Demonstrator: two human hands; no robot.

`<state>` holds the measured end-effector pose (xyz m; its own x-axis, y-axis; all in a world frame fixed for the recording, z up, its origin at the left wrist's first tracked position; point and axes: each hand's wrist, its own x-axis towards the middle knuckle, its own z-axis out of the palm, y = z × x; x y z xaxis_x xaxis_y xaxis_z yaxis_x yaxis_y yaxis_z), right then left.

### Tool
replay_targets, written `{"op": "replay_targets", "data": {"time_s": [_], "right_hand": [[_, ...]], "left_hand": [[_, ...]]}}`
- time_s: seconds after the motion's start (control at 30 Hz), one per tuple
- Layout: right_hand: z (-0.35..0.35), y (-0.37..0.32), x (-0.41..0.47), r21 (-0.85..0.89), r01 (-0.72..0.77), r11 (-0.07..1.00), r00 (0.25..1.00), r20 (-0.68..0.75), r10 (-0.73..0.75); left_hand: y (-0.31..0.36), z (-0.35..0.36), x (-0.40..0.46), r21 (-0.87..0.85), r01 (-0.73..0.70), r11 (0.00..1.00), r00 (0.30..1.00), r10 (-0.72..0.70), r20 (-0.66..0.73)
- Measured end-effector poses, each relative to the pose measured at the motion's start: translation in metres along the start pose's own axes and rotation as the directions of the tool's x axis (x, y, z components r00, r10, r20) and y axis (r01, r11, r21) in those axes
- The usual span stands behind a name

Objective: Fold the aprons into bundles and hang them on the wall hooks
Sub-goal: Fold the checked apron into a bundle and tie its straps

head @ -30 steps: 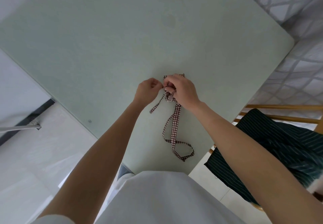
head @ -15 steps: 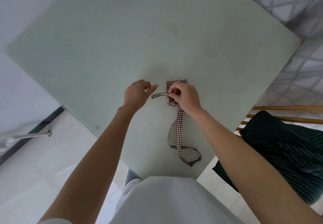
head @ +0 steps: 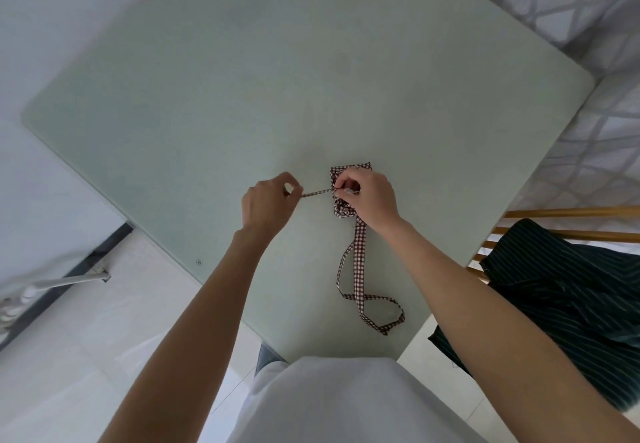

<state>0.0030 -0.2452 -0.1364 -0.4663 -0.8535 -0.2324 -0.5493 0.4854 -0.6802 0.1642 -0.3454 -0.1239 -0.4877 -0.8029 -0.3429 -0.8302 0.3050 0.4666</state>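
A small checked apron bundle [head: 349, 170], red-brown and white, lies on the pale green table [head: 277, 79]. My right hand [head: 372, 197] covers most of it and pinches the fabric where a tie comes out. My left hand [head: 268, 203] pinches the end of that short tie strap [head: 316, 192], which runs taut between the two hands. A longer checked strap [head: 360, 269] trails from the bundle toward me and ends in a loop near the table's front edge. No wall hooks are in view.
A dark green striped apron [head: 571, 297] hangs over a wooden chair [head: 568, 213] at the right. A patterned grey cloth [head: 588, 10] lies beyond the table's far right edge. White floor tiles and a metal bar [head: 69, 280] show at the left.
My left hand has drawn away to the left, pulling the short strap taut. My right hand stays on the bundle. The view has shifted slightly.
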Motion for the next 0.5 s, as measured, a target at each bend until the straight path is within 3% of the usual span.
{"op": "replay_targets", "data": {"time_s": [0.03,0.07,0.2,0.33,0.4,0.5], "right_hand": [[0.0,-0.001,0.001,0.005,-0.004,1.0,1.0,0.006,0.004],[-0.001,-0.002,0.001,0.014,-0.006,1.0,1.0,0.012,0.006],[-0.005,-0.003,0.001,0.07,0.001,0.998,1.0,0.022,-0.003],[-0.008,0.002,-0.002,0.143,0.015,0.99,1.0,0.023,-0.019],[-0.012,0.004,-0.003,0.23,-0.016,0.973,1.0,0.027,0.01],[-0.015,0.007,-0.003,0.35,-0.139,0.926,0.99,0.033,0.136]], "left_hand": [[-0.006,0.003,0.0,0.169,-0.085,0.982,0.995,0.092,-0.034],[-0.009,0.007,-0.001,0.217,-0.168,0.962,0.983,0.179,-0.036],[0.007,0.028,0.002,-0.087,-0.399,0.913,0.915,0.403,0.037],[0.014,0.038,0.003,-0.384,-0.218,0.897,0.973,0.23,-0.015],[0.009,0.039,0.004,-0.34,-0.191,0.921,0.981,0.187,-0.045],[0.002,0.039,0.004,-0.108,-0.185,0.977,0.981,0.176,-0.085]]}}
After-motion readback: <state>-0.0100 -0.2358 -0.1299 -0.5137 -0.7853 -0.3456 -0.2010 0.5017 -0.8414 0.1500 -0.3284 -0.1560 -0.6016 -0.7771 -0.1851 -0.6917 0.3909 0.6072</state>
